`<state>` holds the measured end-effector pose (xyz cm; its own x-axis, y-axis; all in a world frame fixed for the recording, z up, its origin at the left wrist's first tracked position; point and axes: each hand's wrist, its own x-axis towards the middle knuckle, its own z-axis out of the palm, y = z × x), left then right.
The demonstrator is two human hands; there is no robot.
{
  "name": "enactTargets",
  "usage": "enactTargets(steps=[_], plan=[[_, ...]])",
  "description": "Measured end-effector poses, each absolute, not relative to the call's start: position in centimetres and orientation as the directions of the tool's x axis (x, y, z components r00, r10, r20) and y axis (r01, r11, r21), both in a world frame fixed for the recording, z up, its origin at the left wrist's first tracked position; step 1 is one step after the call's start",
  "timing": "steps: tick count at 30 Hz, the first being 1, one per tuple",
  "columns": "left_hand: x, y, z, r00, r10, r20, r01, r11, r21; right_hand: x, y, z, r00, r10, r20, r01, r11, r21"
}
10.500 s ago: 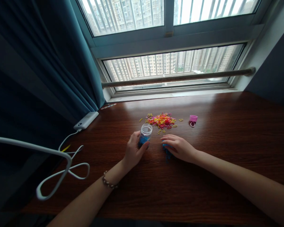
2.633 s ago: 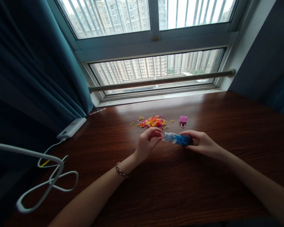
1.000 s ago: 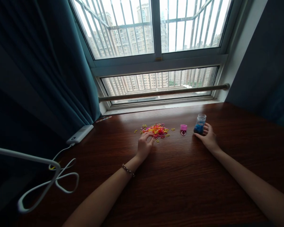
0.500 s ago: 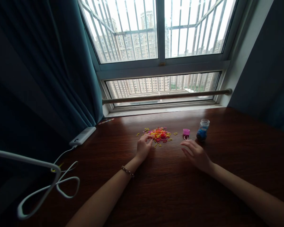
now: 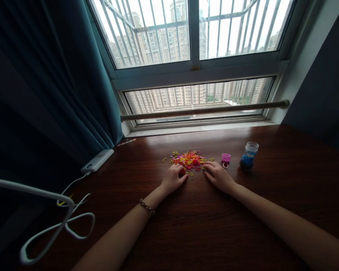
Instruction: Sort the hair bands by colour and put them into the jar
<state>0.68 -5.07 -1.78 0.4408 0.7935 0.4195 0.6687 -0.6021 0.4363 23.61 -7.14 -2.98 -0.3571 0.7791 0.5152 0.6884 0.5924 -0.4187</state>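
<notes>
Pile of coloured loops (image 5: 190, 159) lies on table (image 5: 192, 226). Left hand (image 5: 173, 178) at its near edge, fingers curled; cannot tell whether they pinch anything. Right hand (image 5: 219, 177) at its right edge, thumb and fingers parted. Pink cap (image 5: 226, 157), clear jar (image 5: 248, 157) further right.

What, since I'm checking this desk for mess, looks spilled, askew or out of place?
Nothing looks plainly damaged. Slightly untidy: one yellow link lies left of the colourful pile, apart from the rest, and the white cable sprawls in loose loops. The jar stands open, but nothing looks spilled around it.
</notes>
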Motion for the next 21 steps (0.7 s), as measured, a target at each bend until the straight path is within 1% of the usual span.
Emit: enactTargets(steps=[5,9,15,21], plan=[[0.95,-4.94,-1.73,0.46,0.811,0.362,0.695,-0.583,0.422,23.48,-6.9,-3.17,-0.368,0.796,0.481,0.72,0.571,-0.395],[1.01,-4.91,-1.73,0.46,0.822,0.336,0.713,-0.567,0.412,23.37,-6.71,-3.38,-0.346,0.812,0.471,0.736,0.546,-0.401],[1.03,-4.77,-1.88,0.458,0.825,0.331,0.723,-0.563,0.4,23.46,-6.72,-3.67,-0.307,0.827,0.471,0.75,0.515,-0.415],[1.12,-4.75,-1.87,0.453,0.823,0.343,0.719,-0.565,0.406,23.68,-6.74,-3.48,-0.304,0.826,0.475,0.75,0.514,-0.415]])
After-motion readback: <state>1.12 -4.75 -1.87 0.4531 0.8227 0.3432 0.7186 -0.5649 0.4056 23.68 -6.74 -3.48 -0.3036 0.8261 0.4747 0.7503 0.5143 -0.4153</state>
